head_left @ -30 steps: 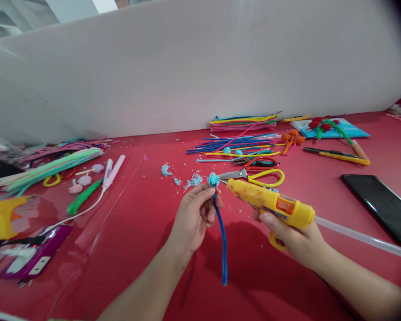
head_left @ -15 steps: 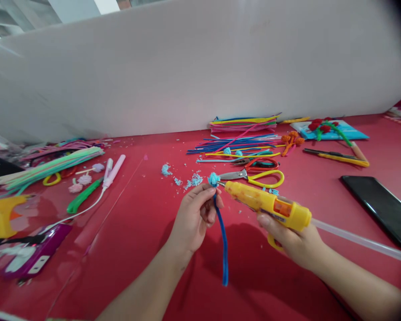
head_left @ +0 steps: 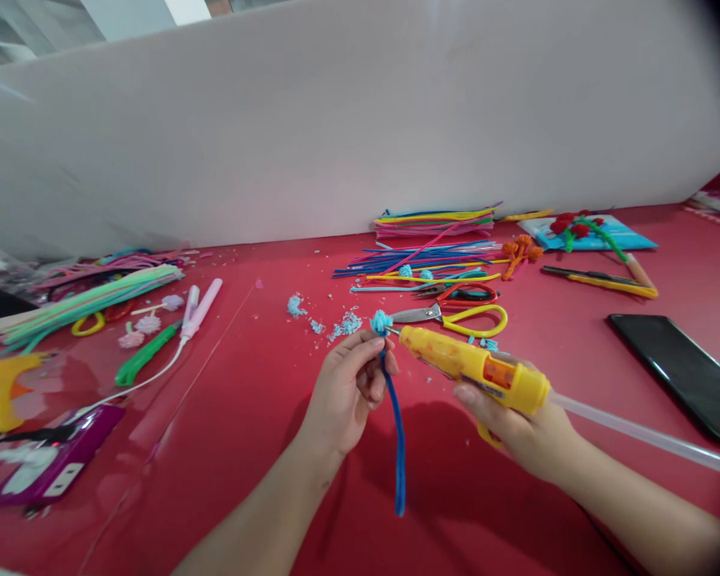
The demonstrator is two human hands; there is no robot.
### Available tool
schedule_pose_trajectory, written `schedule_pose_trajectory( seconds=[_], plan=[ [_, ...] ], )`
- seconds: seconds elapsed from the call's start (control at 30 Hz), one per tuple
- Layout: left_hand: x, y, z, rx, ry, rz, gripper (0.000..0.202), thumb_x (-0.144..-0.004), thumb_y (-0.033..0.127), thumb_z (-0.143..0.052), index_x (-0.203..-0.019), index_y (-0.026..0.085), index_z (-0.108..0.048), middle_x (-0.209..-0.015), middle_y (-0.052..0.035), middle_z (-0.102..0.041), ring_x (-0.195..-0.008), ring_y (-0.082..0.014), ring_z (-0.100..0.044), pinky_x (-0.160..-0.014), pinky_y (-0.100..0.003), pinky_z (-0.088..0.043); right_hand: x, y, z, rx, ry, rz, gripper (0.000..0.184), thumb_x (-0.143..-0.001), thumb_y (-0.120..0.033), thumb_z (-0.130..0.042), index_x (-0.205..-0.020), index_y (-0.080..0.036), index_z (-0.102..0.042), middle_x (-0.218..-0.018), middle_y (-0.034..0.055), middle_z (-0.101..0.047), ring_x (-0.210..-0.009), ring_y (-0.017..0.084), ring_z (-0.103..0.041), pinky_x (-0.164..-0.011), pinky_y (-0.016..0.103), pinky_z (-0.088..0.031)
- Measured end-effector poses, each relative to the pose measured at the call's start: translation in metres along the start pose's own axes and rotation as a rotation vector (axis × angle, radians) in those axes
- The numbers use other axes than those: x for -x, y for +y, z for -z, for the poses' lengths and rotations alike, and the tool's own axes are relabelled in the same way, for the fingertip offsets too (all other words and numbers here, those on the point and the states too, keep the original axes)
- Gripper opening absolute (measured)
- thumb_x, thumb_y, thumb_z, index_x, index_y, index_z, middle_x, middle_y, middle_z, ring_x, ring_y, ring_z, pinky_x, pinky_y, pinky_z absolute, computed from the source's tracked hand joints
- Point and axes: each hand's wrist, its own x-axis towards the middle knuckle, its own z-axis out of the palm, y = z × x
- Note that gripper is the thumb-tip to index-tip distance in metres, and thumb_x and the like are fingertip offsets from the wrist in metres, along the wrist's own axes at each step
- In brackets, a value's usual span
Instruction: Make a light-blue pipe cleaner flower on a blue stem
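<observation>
My left hand (head_left: pixel 351 380) pinches a dark blue pipe cleaner (head_left: pixel 399 440) near its top, and the rest of it hangs down. At that top end sits a small light blue fuzzy ball (head_left: pixel 381 322). My right hand (head_left: pixel 516 424) is wrapped round a yellow hot glue gun (head_left: pixel 468 360), with a long clear glue stick (head_left: pixel 642 432) coming out of its back. The gun's metal nozzle touches, or nearly touches, the underside of the ball. Light blue fluff clippings (head_left: pixel 345 324) lie just beyond my left hand.
Scissors (head_left: pixel 474 318) lie open behind the glue gun, before bundled pipe cleaners (head_left: pixel 435 224). A black phone (head_left: pixel 678 372) rests at right. On the left are a second yellow glue gun (head_left: pixel 3 388), a purple power strip (head_left: pixel 66 460), a green cutter (head_left: pixel 147 356) and a pink corded tool (head_left: pixel 199 312).
The light blue ball has turned slightly against the nozzle. Both hands keep their grips and hardly move; the whole view has shifted a little.
</observation>
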Motion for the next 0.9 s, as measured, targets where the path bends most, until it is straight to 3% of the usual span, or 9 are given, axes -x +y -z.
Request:
schedule_pose_trajectory(
  seconds=[0.37, 0.7, 0.8, 0.9],
  plan=[
    [0.0, 0.002, -0.002, -0.009, 0.013, 0.007, 0.011, -0.074, 0.023, -0.058, -0.07, 0.014, -0.054, -0.056, 0.0027, -0.059, -0.031, -0.0002, -0.038, -0.029, -0.011, -0.026, 0.001, 0.002, -0.001, -0.017, -0.022, -0.024, 0.02, -0.085, -0.039, -0.05, -0.075, -0.023, -0.057, -0.057, -0.0023, -0.049, -0.048, 0.012, -0.046, -0.046, 0.024, -0.04],
    [-0.001, 0.005, 0.002, -0.146, 0.151, -0.183, 0.01, -0.076, 0.024, -0.059, -0.074, 0.015, -0.057, -0.055, 0.0039, -0.059, -0.031, -0.0015, -0.04, -0.03, -0.012, -0.027, -0.004, -0.005, 0.001, 0.182, -0.006, -0.003, 0.027, -0.084, -0.04, -0.049, -0.067, -0.02, -0.053, -0.055, -0.0016, -0.048, -0.047, 0.012, -0.045, -0.046, 0.025, -0.035],
    [-0.001, 0.008, 0.003, -0.109, 0.161, -0.192, 0.008, -0.077, 0.022, -0.057, -0.074, 0.015, -0.056, -0.055, 0.0048, -0.057, -0.031, -0.0003, -0.037, -0.03, -0.012, -0.025, -0.009, 0.001, -0.001, 0.276, -0.07, -0.033, 0.023, -0.082, -0.036, -0.051, -0.068, -0.019, -0.051, -0.063, -0.0001, -0.05, -0.053, 0.012, -0.047, -0.05, 0.025, -0.035],
    [0.0, 0.008, 0.002, -0.067, 0.102, -0.12, 0.01, -0.078, 0.023, -0.056, -0.074, 0.014, -0.057, -0.056, 0.0047, -0.056, -0.032, -0.0002, -0.036, -0.03, -0.012, -0.025, -0.009, 0.01, -0.01, 0.334, -0.18, -0.079, 0.008, -0.079, -0.022, -0.052, -0.072, -0.019, -0.049, -0.071, 0.0009, -0.051, -0.059, 0.012, -0.049, -0.054, 0.025, -0.037]
  ],
)
